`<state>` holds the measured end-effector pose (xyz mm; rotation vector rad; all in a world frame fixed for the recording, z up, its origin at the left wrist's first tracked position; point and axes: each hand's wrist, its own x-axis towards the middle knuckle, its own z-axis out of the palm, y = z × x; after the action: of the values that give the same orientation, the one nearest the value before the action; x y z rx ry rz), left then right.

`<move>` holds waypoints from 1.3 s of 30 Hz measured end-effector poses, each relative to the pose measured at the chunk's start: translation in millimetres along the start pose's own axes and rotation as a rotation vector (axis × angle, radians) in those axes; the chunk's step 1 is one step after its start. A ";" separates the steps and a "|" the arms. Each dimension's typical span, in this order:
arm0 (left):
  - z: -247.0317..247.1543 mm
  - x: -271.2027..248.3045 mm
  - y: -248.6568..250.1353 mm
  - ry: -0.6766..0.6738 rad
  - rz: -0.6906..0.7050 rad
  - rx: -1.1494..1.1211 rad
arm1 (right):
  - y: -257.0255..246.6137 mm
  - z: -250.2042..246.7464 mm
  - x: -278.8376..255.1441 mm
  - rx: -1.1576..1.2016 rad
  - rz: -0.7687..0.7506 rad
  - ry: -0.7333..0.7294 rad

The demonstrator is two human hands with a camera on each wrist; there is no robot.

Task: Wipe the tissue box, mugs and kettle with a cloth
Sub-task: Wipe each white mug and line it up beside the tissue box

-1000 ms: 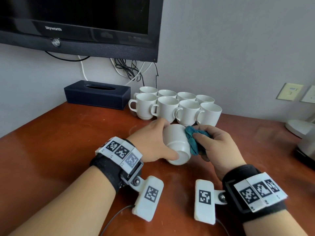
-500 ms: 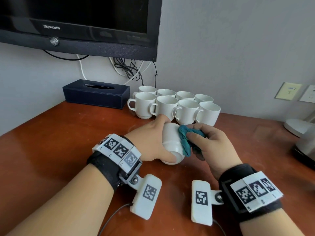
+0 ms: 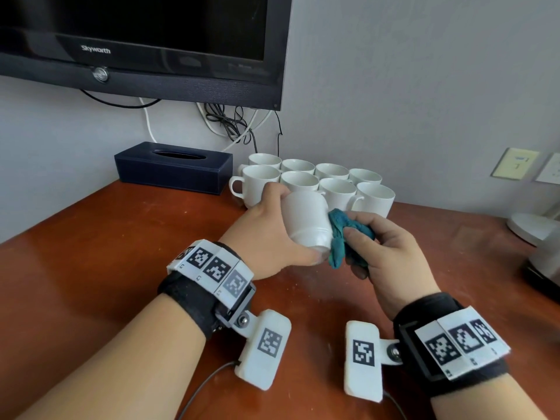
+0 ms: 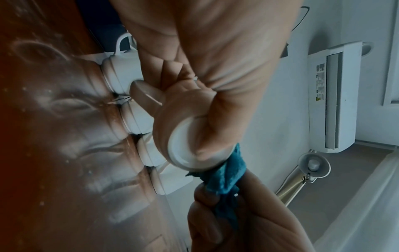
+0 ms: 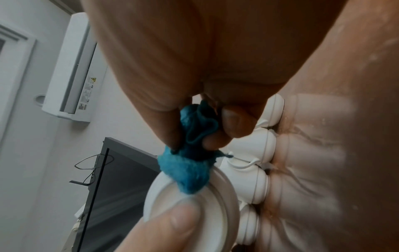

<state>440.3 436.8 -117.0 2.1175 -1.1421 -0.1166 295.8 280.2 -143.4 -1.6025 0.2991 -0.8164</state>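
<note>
My left hand (image 3: 274,237) grips a white mug (image 3: 306,218) tipped on its side above the wooden table (image 3: 91,253), its base toward me and my thumb on the base rim (image 4: 183,153). My right hand (image 3: 385,253) pinches a bunched teal cloth (image 3: 342,234) and presses it against the mug's right side near the base (image 5: 190,173). Several more white mugs (image 3: 336,186) stand in two rows behind. A dark blue tissue box (image 3: 172,168) sits at the back left. Part of the kettle (image 3: 545,262) shows at the right edge.
A black television (image 3: 145,40) hangs on the wall above the tissue box, with cables (image 3: 233,122) dangling behind the mugs. A white round base (image 3: 527,228) lies at the far right. Wall sockets (image 3: 515,168) are on the right wall.
The mug has been lifted and tipped further away from me in my left hand. The cloth has slid down the mug's right side toward its base.
</note>
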 end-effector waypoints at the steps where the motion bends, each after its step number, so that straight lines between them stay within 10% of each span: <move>1: -0.3 0.4 -1.1 0.003 -0.004 -0.001 | -0.5 -0.4 -0.5 0.006 0.004 -0.015; 10: 10.8 0.0 -3.3 -0.146 0.081 -0.152 | -2.6 -5.2 5.0 0.007 0.004 0.192; 17: 5.5 5.9 -12.4 0.090 -0.003 -0.363 | -3.4 3.3 -2.1 0.121 0.048 0.003; 39: 7.9 3.2 -3.0 -0.011 0.112 -0.196 | -3.9 3.9 -1.6 0.215 0.021 -0.038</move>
<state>441.2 431.1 -123.9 1.8798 -1.2022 -0.1807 296.3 284.9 -140.2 -1.4097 0.1941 -0.7744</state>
